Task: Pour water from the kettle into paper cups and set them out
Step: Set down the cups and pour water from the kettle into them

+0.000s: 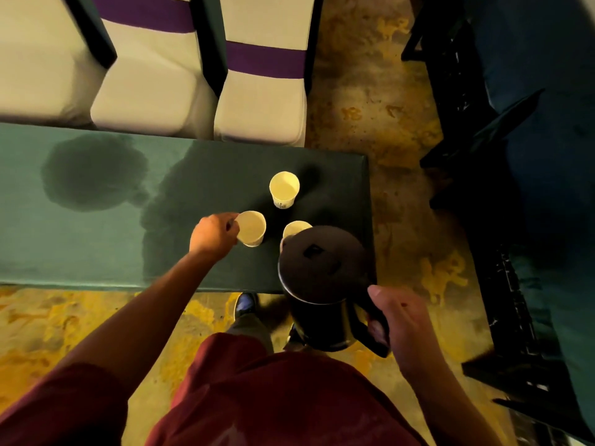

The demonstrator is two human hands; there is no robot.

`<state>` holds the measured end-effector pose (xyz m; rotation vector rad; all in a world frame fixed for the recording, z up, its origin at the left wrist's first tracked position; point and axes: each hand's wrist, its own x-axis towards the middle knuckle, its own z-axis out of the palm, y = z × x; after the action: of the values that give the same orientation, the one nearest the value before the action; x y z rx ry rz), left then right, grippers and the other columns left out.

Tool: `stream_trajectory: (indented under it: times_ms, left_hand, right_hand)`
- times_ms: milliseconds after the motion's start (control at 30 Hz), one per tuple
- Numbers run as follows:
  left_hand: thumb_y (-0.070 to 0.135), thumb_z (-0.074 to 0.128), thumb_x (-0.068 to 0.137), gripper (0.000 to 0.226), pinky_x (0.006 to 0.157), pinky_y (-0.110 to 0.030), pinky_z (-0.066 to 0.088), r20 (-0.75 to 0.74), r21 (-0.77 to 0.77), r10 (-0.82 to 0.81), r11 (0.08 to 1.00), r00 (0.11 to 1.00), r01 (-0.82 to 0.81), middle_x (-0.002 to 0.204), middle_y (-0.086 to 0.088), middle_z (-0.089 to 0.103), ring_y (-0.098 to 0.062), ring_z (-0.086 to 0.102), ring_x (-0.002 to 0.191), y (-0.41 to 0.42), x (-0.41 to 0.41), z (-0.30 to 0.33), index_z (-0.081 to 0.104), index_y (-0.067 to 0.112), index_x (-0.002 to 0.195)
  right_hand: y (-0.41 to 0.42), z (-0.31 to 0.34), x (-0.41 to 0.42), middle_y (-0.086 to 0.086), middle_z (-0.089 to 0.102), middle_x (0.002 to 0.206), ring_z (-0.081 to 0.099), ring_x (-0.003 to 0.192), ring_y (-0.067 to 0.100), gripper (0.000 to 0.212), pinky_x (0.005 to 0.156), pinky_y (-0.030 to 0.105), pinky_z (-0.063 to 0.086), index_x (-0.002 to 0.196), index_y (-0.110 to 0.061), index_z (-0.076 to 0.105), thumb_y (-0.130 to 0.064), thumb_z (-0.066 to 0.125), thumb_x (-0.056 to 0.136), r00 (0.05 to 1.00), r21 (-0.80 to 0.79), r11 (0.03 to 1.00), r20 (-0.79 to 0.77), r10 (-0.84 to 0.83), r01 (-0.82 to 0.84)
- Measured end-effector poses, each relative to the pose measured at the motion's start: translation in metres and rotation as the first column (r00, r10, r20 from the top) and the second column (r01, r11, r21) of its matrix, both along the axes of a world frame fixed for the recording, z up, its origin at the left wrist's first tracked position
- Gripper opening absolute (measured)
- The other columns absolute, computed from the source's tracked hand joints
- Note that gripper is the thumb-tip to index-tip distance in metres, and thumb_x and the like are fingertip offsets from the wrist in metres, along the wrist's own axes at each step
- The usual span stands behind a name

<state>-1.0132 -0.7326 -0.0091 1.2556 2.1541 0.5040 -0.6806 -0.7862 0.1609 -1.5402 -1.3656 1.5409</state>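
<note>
Dark red short-sleeved shirt (257, 397), sleeve (64, 410) ending above the elbow, bare forearms, grey-brown trousers (251, 329) (partly hidden), dark shiny shoe (245, 304) with bluish sheen

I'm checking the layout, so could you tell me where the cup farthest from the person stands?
In the head view, the farthest cup stands upright on the green table near its right end, apart from the two nearer cups.

A green-clothed table (80, 246) bears dark patches (93, 172), wet perhaps. Beyond it stand white-covered chairs (260, 104) with purple sashes (265, 61). Mottled yellow-brown carpet (370, 101) covers the floor; dark furniture (457, 75) lines one side. Light is dim.
</note>
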Motion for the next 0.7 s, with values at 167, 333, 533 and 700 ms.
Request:
stream_trajectory:
  times_ms: [167, 333, 533, 700]
  left_hand:
    - [0.018, 0.055, 0.09, 0.033, 0.067, -0.036, 0.058, -0.009, 0.008, -0.058, 0.998, 0.998, 0.058, 0.071, -0.005, 0.075, -0.026, 0.072, 0.074, -0.015, -0.02, 0.002, 0.074, 0.025, 0.116]
    - [0.027, 0.049, 0.089, 0.032, 0.063, -0.037, 0.056, 0.003, 0.031, -0.094, 0.995, 0.996, 0.094, 0.068, -0.003, 0.073, -0.026, 0.07, 0.069, -0.026, -0.031, 0.002, 0.076, 0.025, 0.106]
    - [0.029, 0.048, 0.091, 0.034, 0.066, -0.039, 0.057, 0.059, 0.062, -0.126, 0.991, 0.99, 0.122, 0.071, -0.004, 0.074, -0.026, 0.071, 0.072, -0.025, -0.046, -0.004, 0.075, 0.025, 0.113]
    - [0.026, 0.055, 0.095, 0.031, 0.069, -0.039, 0.057, 0.087, 0.072, -0.16, 0.985, 0.983, 0.154, 0.077, -0.004, 0.077, -0.023, 0.073, 0.079, -0.019, -0.059, -0.011, 0.072, 0.026, 0.12]
  right_hand:
    - [-0.015, -0.007, -0.048, 0.005, 0.032, 0.047, 0.03, 0.039, 0.011, 0.047, 0.042, 0.022, 0.025, 0.052, -0.014, 0.04, -0.026, 0.058, 0.092, 1.0, -0.05, 0.999, -0.02, -0.019, 0.018]
    - [-0.02, -0.015, -0.084, -0.006, 0.042, 0.045, 0.037, 0.039, 0.006, 0.051, 0.045, 0.022, 0.031, 0.053, -0.018, 0.048, -0.018, 0.056, 0.104, 0.999, -0.046, 0.998, 0.027, 0.04, -0.039]
    - [-0.021, -0.021, -0.124, -0.007, 0.041, 0.044, 0.037, 0.039, 0.007, 0.048, 0.045, 0.024, 0.031, 0.055, -0.013, 0.048, -0.019, 0.056, 0.102, 0.992, -0.094, 0.996, 0.127, 0.011, 0.001]
    - [-0.016, -0.019, -0.14, -0.003, 0.042, 0.044, 0.037, 0.038, 0.008, 0.047, 0.046, 0.027, 0.03, 0.059, -0.005, 0.053, -0.025, 0.057, 0.102, 0.978, -0.131, 0.991, 0.209, 0.03, -0.003]
